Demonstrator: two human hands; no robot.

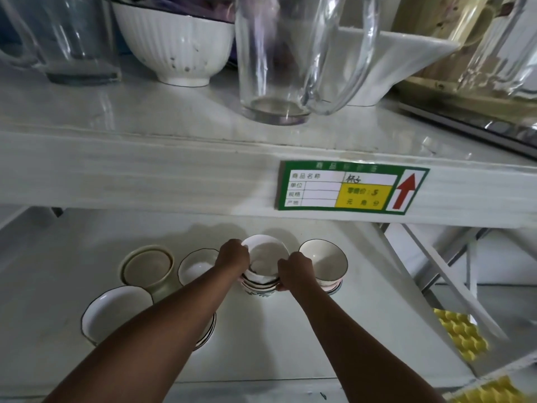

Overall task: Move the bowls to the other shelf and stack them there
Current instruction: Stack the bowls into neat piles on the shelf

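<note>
I am gripping the stack (260, 274) on the lower shelf (276, 344), left hand (232, 257) and right hand (295, 271) curled round its sides. Squeezing unevenly, I am risking the top bowl (266, 251) sliding, or knocking the neighbour bowl (324, 261) just beside.

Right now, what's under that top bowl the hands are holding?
Under the top bowl sit more stacked bowls. The left hand and right hand cover the stack's sides, so the exact count is unclear.

A: Upper shelf (122, 167)?
B: Glass jugs (276, 62), ribbed white bowl (177, 45), white dish (386, 62); price label (348, 186) on its front edge.
A: Lower shelf (58, 286)?
B: Bowl stacks (260, 274) mid-shelf, beige cup (149, 266) left, wide bowl (113, 312) nearer front.
</note>
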